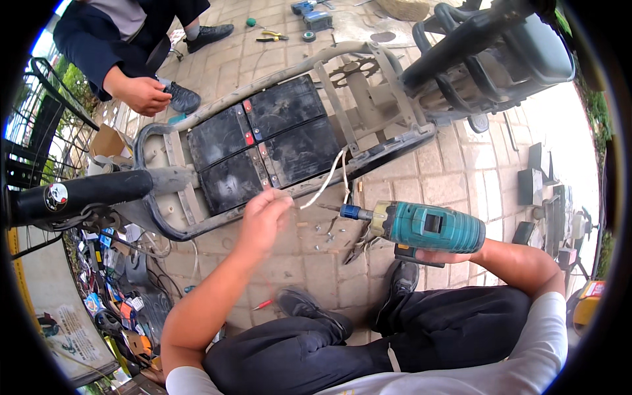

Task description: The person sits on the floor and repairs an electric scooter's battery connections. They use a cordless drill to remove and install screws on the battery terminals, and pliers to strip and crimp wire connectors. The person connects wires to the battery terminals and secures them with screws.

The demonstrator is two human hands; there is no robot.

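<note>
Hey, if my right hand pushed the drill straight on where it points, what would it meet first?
Probably the lower part of the white cable, just before the left hand, though depth is unclear.

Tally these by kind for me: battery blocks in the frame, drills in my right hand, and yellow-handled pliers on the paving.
Black battery blocks: 4
Teal drill: 1
Yellow-handled pliers: 1
Total: 6
</note>
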